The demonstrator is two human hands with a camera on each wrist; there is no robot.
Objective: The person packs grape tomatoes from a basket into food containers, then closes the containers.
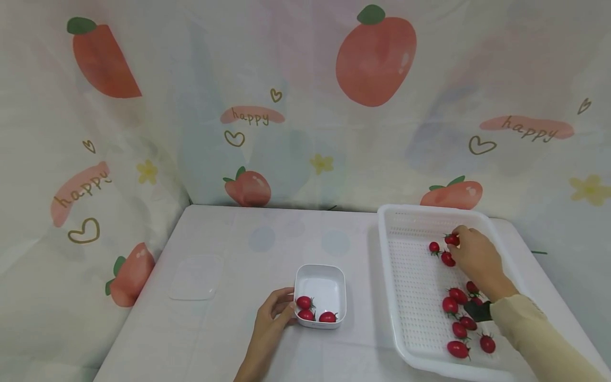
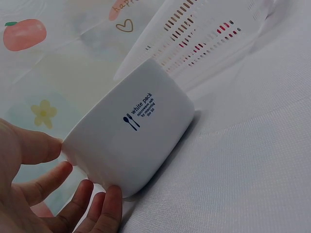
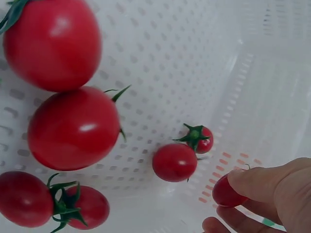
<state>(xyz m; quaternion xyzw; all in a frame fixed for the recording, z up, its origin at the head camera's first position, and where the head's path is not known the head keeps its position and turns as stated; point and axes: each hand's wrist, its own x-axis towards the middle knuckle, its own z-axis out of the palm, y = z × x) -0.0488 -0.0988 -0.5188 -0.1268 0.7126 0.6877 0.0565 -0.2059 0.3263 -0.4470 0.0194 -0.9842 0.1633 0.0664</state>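
The cherry tomato (image 3: 227, 191) sits pinched between the thumb and fingertips of the right hand (image 1: 477, 260), at the far end of the white perforated tray (image 1: 415, 339). It looks light, smooth-skinned and a little slippery, and soft enough to bruise or split under a hard squeeze; a gentle pinch across its round middle, clear of the green stem cap, seems the safest hold. From the wrist view I cannot be sure whether it is already lifted off the tray floor or only gripped in place.

Just beyond the fingertips lie two more tomatoes (image 3: 175, 162), close together but not touching the hand. Back toward the wrist and under the forearm, a loose cluster of others (image 1: 458, 348) is spread along the near half of the tray.

Well off to that hand's left, across bare tablecloth (image 1: 229, 329), stands the small white bowl (image 1: 321, 289) with three tomatoes (image 1: 304, 303) inside. The left hand (image 1: 274, 313) steadies it, thumb against the near wall and curled fingers cupping the lower side, so it is grasping the bowl rather than lying slack. Farther left of that hand, a clear lid (image 1: 195, 277) lies flat on the table.
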